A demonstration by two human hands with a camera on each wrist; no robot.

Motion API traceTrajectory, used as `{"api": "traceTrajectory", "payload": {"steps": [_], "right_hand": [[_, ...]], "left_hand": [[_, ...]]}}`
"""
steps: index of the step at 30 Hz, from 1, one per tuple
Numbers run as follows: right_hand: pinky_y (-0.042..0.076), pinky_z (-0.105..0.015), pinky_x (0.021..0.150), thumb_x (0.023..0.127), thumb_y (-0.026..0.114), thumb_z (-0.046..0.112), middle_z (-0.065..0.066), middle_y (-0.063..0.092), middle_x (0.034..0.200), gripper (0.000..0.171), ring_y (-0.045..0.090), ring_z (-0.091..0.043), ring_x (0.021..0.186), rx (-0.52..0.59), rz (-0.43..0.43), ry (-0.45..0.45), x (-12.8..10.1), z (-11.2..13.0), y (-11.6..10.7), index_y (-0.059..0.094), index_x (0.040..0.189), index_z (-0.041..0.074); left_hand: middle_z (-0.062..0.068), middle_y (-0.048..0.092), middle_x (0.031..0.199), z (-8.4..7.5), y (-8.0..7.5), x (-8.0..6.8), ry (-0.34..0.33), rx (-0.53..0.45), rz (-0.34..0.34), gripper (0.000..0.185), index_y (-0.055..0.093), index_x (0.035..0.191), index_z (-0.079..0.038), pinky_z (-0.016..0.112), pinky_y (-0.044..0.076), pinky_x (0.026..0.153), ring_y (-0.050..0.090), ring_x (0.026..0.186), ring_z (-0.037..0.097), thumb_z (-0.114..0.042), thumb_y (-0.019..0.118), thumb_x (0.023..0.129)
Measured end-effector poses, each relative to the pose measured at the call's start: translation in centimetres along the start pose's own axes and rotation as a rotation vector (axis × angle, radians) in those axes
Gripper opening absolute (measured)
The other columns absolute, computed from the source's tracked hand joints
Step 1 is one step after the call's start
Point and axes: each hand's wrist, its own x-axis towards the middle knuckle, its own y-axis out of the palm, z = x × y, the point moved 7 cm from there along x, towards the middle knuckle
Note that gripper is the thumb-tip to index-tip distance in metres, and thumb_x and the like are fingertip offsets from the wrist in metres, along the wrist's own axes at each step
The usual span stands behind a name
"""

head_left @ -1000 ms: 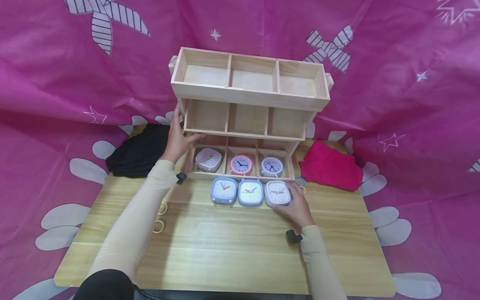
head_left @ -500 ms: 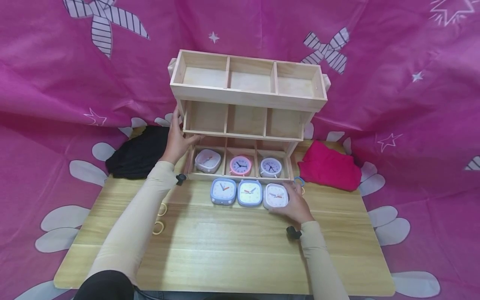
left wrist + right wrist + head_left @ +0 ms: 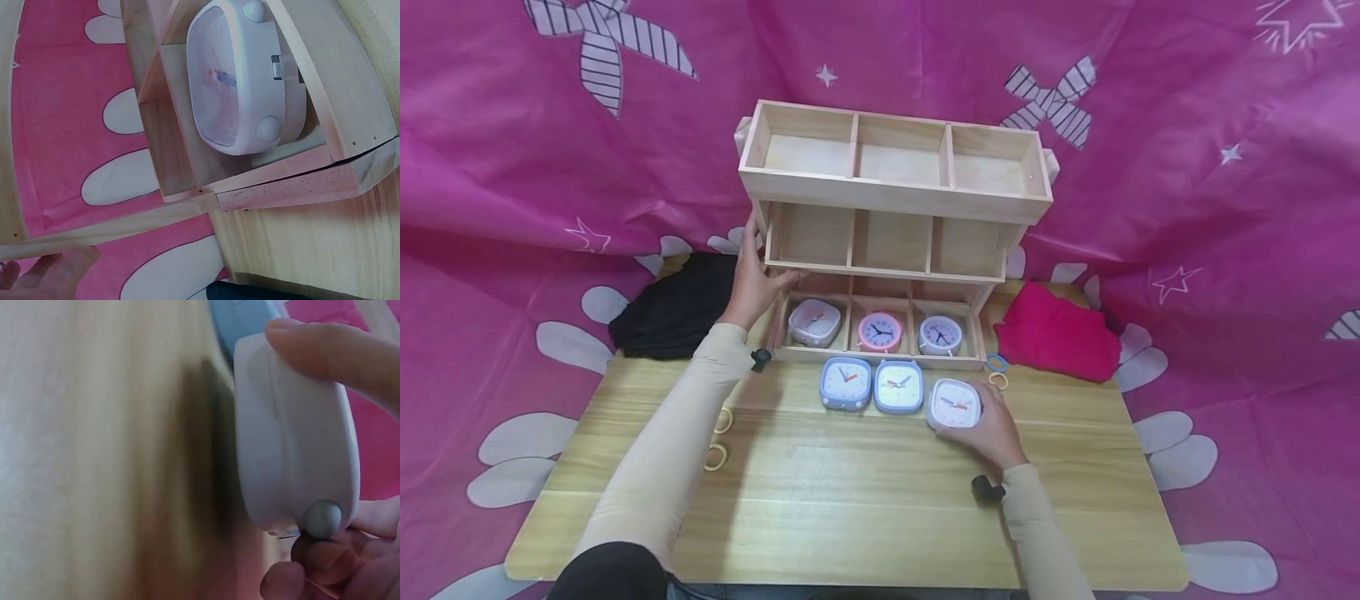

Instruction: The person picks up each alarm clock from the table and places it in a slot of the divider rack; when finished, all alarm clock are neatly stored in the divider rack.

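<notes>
My right hand grips a white square alarm clock between thumb and fingers. In the right wrist view, the clock's side stands off the table, with a shadow beside it. Left of it, two blue alarm clocks sit side by side before a three-tier wooden box. My left hand holds the box's left end, thumb by the middle tier; its fingers are partly hidden. In the bottom tier lie a pale square clock, a pink round clock and a white round clock, one per compartment.
Black cloth lies left of the box, red cloth right. Yellow rings lie near the left forearm; a blue ring and another yellow ring lie by the box's right corner. A pink curtain surrounds the table.
My right hand has drawn the white clock away from the box, toward me, widening its gap from the nearer blue clock. My left hand stays on the box.
</notes>
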Motion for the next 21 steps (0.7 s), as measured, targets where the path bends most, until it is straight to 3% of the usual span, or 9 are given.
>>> {"api": "traceTrajectory", "payload": {"steps": [5,10,15,21], "right_hand": [[0.049,-0.053,0.11,0.06,0.106,0.041,-0.007,0.056,0.147,0.101,0.056,-0.029,0.132,-0.002,-0.081,-0.051,0.1,2.9,-2.3,0.059,0.147,0.018],[0.049,-0.055,0.107,0.064,0.105,0.033,-0.012,0.054,0.146,0.104,0.056,-0.031,0.128,0.016,-0.2,-0.123,1.2,7.2,-5.0,0.055,0.153,0.015],[0.046,-0.052,0.114,0.063,0.105,0.024,-0.018,0.054,0.146,0.109,0.054,-0.032,0.132,0.07,-0.337,-0.208,3.3,11.3,-7.4,0.052,0.156,0.007],[0.047,-0.053,0.112,0.065,0.103,0.029,-0.018,0.053,0.147,0.11,0.054,-0.032,0.131,0.121,-0.399,-0.208,6.5,14.7,-8.6,0.05,0.158,0.004]], "left_hand": [[0.009,0.022,0.175,0.0,0.0,0.2,0.009,0.002,-0.006,0.129,0.006,0.172,-0.035,0.06,0.039,0.127,0.037,0.155,0.046,-0.001,0.092,0.081],[0.009,0.02,0.175,-0.1,-0.1,0.2,0.001,0.0,0.002,0.128,0.006,0.171,-0.037,0.06,0.04,0.126,0.036,0.156,0.046,-0.005,0.092,0.083],[0.007,0.02,0.176,-0.1,-0.1,0.2,0.005,-0.007,0.002,0.128,0.007,0.171,-0.038,0.06,0.04,0.126,0.037,0.156,0.046,-0.002,0.091,0.082],[0.008,0.022,0.175,0.1,-0.1,-0.1,0.005,0.003,0.001,0.129,0.007,0.171,-0.038,0.059,0.04,0.126,0.039,0.154,0.045,-0.004,0.092,0.082]]}}
